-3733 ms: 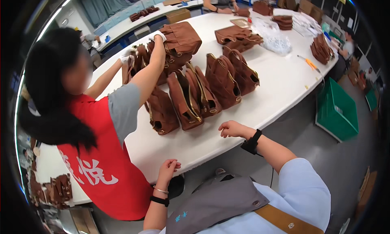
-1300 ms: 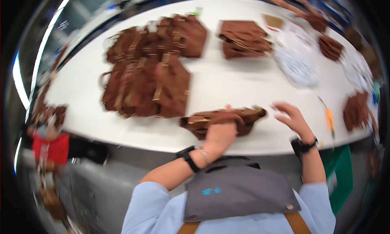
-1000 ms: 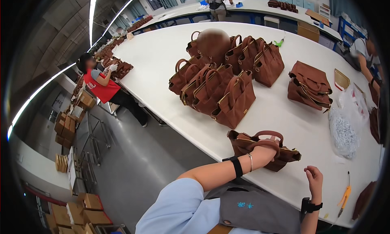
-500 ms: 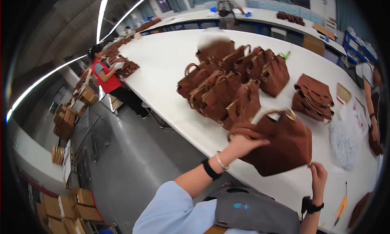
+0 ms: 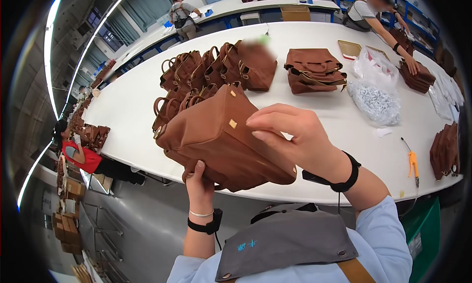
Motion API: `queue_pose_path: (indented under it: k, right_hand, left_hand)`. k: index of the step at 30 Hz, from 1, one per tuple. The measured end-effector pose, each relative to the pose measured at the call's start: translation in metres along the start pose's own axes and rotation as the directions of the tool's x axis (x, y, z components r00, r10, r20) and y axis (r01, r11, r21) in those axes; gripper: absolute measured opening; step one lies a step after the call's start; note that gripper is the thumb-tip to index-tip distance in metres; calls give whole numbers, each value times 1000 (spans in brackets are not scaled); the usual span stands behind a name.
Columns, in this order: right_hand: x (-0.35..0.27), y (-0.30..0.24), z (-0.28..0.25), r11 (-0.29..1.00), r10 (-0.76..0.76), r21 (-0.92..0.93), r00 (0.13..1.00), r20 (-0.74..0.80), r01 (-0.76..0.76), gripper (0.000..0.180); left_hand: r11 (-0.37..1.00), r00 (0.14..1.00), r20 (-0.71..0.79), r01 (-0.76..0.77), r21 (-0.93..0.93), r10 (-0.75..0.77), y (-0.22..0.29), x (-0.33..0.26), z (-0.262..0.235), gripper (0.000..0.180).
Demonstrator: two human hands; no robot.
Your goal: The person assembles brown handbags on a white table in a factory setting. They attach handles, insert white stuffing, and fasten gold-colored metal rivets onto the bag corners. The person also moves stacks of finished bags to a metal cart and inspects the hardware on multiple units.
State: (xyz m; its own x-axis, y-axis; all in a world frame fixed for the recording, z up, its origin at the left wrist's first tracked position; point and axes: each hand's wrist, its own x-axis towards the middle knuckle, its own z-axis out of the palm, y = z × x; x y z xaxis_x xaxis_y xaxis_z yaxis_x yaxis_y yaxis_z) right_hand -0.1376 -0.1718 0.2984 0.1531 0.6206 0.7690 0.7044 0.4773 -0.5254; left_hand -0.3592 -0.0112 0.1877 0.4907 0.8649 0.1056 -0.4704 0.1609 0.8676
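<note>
A brown leather handbag (image 5: 211, 125) is tipped over above the table's near edge, its base turned up toward me. Small gold pieces sit at the corners of the base, one gold plate (image 5: 233, 123) close to my right fingertips. My left hand (image 5: 199, 184) grips the bag from below, thumb on its side and the fingers mostly hidden. Over the base hovers my right hand (image 5: 290, 133), fingers stretched out and thumb a little apart, with nothing visible between them. I cannot tell whether the fingertips touch the leather.
Rows of brown handbags (image 5: 196, 71) stand behind the held bag. Farther right are stacked brown bags (image 5: 314, 69), a clear plastic sack (image 5: 376, 91) and an orange-handled tool (image 5: 413, 162). A co-worker's hand (image 5: 412, 65) rests on brown pieces. A green bin (image 5: 425, 238) stands below the edge.
My view has swung right. The handbag has been turned so its base faces up. My right hand has left its lower corner and risen over the base; my left hand now supports it from below.
</note>
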Motion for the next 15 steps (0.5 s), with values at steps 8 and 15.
queue_pose_path:
  k: [8,15]
  right_hand:
    - [-4,-13,18,945,-153,-293,988,-18,141,20]
    - [-8,-39,18,902,-106,-426,993,-52,74,16]
  left_hand:
    - [1000,999,-41,0,-24,-1,1,-8,1,34]
    - [997,995,-93,-36,71,42,9,-10,7,16]
